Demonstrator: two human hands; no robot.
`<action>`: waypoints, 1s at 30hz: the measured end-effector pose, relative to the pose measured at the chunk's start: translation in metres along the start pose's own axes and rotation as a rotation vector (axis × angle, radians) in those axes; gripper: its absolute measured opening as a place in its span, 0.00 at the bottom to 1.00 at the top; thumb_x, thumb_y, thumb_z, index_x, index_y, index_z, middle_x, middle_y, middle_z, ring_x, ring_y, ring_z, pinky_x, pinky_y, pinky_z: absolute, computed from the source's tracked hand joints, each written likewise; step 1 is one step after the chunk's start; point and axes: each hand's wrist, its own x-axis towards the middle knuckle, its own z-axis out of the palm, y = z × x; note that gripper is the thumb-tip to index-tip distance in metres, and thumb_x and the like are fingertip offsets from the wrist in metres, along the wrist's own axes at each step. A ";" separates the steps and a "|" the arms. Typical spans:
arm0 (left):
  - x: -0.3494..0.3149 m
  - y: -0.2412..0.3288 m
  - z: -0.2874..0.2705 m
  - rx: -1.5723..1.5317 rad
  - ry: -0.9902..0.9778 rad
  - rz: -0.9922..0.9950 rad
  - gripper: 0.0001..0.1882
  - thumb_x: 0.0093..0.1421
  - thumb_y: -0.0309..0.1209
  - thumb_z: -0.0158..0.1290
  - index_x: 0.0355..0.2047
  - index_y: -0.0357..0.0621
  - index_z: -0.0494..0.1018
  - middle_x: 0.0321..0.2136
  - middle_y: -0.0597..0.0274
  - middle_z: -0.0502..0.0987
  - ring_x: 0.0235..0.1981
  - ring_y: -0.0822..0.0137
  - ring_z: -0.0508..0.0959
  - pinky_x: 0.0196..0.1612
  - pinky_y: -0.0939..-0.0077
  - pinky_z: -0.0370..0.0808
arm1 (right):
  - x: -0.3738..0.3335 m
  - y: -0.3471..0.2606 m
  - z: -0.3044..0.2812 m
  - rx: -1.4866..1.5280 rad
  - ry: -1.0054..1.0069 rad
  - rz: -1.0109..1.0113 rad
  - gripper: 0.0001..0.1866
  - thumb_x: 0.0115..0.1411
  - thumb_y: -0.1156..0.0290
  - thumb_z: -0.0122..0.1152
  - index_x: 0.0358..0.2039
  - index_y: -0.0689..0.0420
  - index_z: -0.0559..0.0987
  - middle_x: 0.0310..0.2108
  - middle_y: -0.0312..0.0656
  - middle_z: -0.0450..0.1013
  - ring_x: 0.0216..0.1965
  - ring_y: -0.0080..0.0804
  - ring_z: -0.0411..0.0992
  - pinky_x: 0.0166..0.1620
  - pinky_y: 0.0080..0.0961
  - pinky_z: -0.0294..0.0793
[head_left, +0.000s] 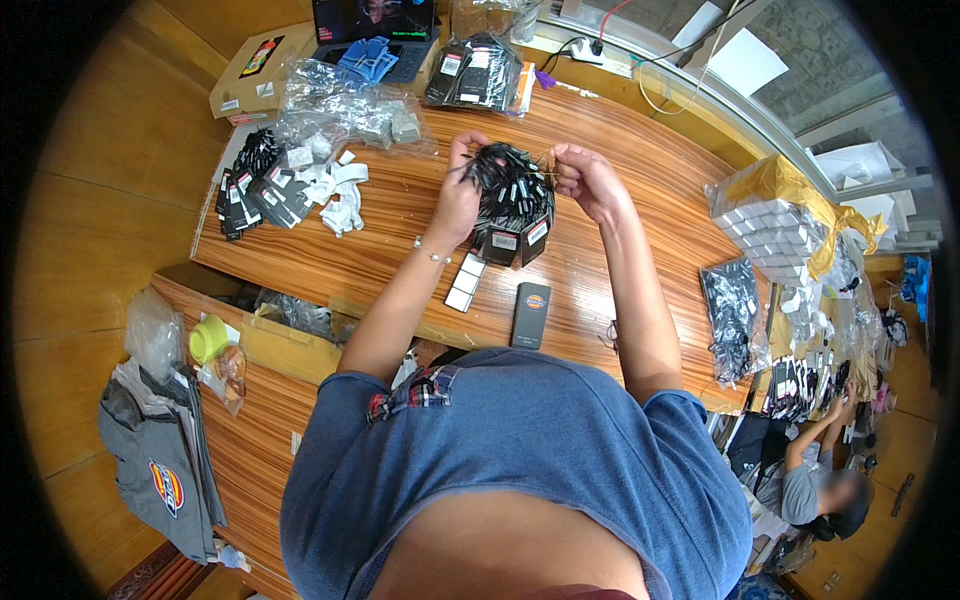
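A thick bundle of black hang tags (512,225) stands on the wooden table in front of me, white barcode stickers on its near side. Its black strings bunch up in a tangle on top. My left hand (462,200) curls round the bundle's left side and holds it. On the right, the fingers of my right hand (588,180) are pinched together on a thin yellowish strand that runs toward the strings. How that strand ends in the tangle is hidden. Nearer to me lie a strip of white stickers (465,282) and a single black tag (529,315).
Fanned black tags (262,195) and crumpled white paper (344,200) lie at left, below clear plastic bags (335,105). A laptop (385,55) and bagged tags (478,72) stand behind. At right are a wrapped stack of white boxes (770,225), bagged black strings (732,315) and another person.
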 end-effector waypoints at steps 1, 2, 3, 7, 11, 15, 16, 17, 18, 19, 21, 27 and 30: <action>0.001 0.005 0.003 -0.130 0.007 -0.039 0.15 0.55 0.18 0.42 0.42 0.45 0.57 0.36 0.62 0.66 0.40 0.72 0.67 0.47 0.81 0.63 | 0.000 0.000 -0.001 0.004 0.005 0.007 0.06 0.58 0.71 0.44 0.31 0.59 0.69 0.13 0.24 0.49 0.15 0.15 0.47 0.21 0.13 0.51; 0.003 0.006 0.005 -0.148 0.049 -0.007 0.14 0.56 0.20 0.42 0.42 0.47 0.57 0.35 0.62 0.67 0.39 0.72 0.69 0.46 0.80 0.64 | 0.000 0.000 -0.002 0.008 0.009 0.013 0.06 0.58 0.71 0.44 0.31 0.59 0.69 0.13 0.24 0.49 0.15 0.15 0.47 0.21 0.13 0.51; 0.003 0.005 0.002 -0.212 0.039 0.002 0.14 0.56 0.21 0.42 0.42 0.47 0.57 0.35 0.62 0.67 0.39 0.72 0.69 0.46 0.80 0.64 | -0.001 -0.001 0.000 0.014 -0.005 0.023 0.06 0.58 0.71 0.44 0.30 0.59 0.69 0.13 0.24 0.49 0.15 0.15 0.47 0.21 0.13 0.51; 0.008 0.001 -0.013 -0.334 0.013 0.052 0.12 0.60 0.27 0.41 0.44 0.49 0.59 0.31 0.65 0.66 0.35 0.74 0.66 0.42 0.76 0.65 | -0.004 -0.003 0.005 0.036 -0.050 0.047 0.06 0.58 0.71 0.43 0.30 0.58 0.69 0.12 0.24 0.48 0.15 0.16 0.47 0.22 0.14 0.52; 0.010 0.004 -0.008 -0.333 0.005 0.038 0.10 0.60 0.27 0.41 0.43 0.51 0.58 0.28 0.67 0.63 0.32 0.76 0.62 0.36 0.79 0.63 | -0.004 0.000 0.002 0.119 -0.162 0.044 0.06 0.57 0.71 0.46 0.29 0.58 0.70 0.14 0.24 0.53 0.16 0.14 0.51 0.22 0.14 0.55; 0.010 0.013 0.003 -0.006 0.048 0.027 0.09 0.61 0.27 0.39 0.42 0.51 0.57 0.29 0.67 0.62 0.32 0.77 0.62 0.33 0.82 0.63 | -0.011 -0.006 0.016 0.139 -0.188 0.079 0.07 0.56 0.67 0.49 0.28 0.56 0.70 0.15 0.25 0.55 0.17 0.14 0.54 0.23 0.13 0.57; 0.012 0.012 0.002 0.144 0.006 0.063 0.09 0.61 0.27 0.38 0.42 0.51 0.57 0.29 0.66 0.62 0.31 0.78 0.62 0.30 0.85 0.64 | -0.012 -0.006 0.019 0.141 -0.174 0.080 0.07 0.55 0.66 0.50 0.28 0.55 0.70 0.15 0.25 0.56 0.18 0.15 0.55 0.24 0.12 0.57; 0.013 0.012 0.000 0.176 0.000 0.050 0.09 0.61 0.27 0.38 0.42 0.51 0.57 0.29 0.66 0.62 0.31 0.78 0.62 0.30 0.85 0.64 | -0.012 -0.007 0.022 0.143 -0.160 0.082 0.07 0.55 0.66 0.51 0.27 0.55 0.70 0.15 0.25 0.56 0.18 0.15 0.55 0.24 0.12 0.57; 0.013 0.012 -0.001 0.208 -0.005 0.036 0.08 0.61 0.26 0.38 0.42 0.50 0.57 0.29 0.66 0.62 0.30 0.78 0.63 0.29 0.85 0.64 | -0.014 -0.009 0.026 0.089 -0.129 0.052 0.05 0.54 0.67 0.51 0.26 0.54 0.69 0.15 0.26 0.57 0.18 0.16 0.56 0.24 0.12 0.57; 0.014 0.012 -0.002 0.239 -0.010 0.023 0.08 0.61 0.26 0.38 0.41 0.50 0.57 0.29 0.66 0.62 0.30 0.78 0.63 0.29 0.86 0.64 | -0.018 -0.012 0.031 0.035 -0.098 0.022 0.04 0.53 0.69 0.52 0.24 0.53 0.69 0.15 0.26 0.58 0.18 0.16 0.56 0.24 0.12 0.57; 0.015 0.013 0.000 0.267 0.056 0.005 0.07 0.61 0.29 0.39 0.40 0.50 0.58 0.28 0.68 0.63 0.28 0.80 0.63 0.25 0.88 0.64 | -0.019 -0.013 0.033 -0.151 -0.059 -0.091 0.04 0.50 0.72 0.52 0.21 0.53 0.68 0.16 0.27 0.59 0.18 0.17 0.57 0.24 0.13 0.57; 0.020 0.011 0.018 0.337 0.159 0.041 0.06 0.60 0.32 0.44 0.36 0.50 0.60 0.25 0.71 0.63 0.24 0.83 0.62 0.18 0.92 0.62 | -0.013 -0.001 0.042 -1.118 0.422 -0.578 0.09 0.46 0.77 0.53 0.13 0.57 0.65 0.12 0.38 0.63 0.17 0.33 0.63 0.21 0.28 0.60; 0.021 0.015 0.028 0.331 0.168 0.048 0.06 0.58 0.28 0.46 0.34 0.48 0.61 0.25 0.71 0.63 0.23 0.83 0.62 0.20 0.91 0.63 | -0.012 0.004 0.053 -1.138 0.581 -0.739 0.15 0.44 0.67 0.62 0.13 0.58 0.65 0.11 0.41 0.62 0.18 0.39 0.64 0.21 0.32 0.62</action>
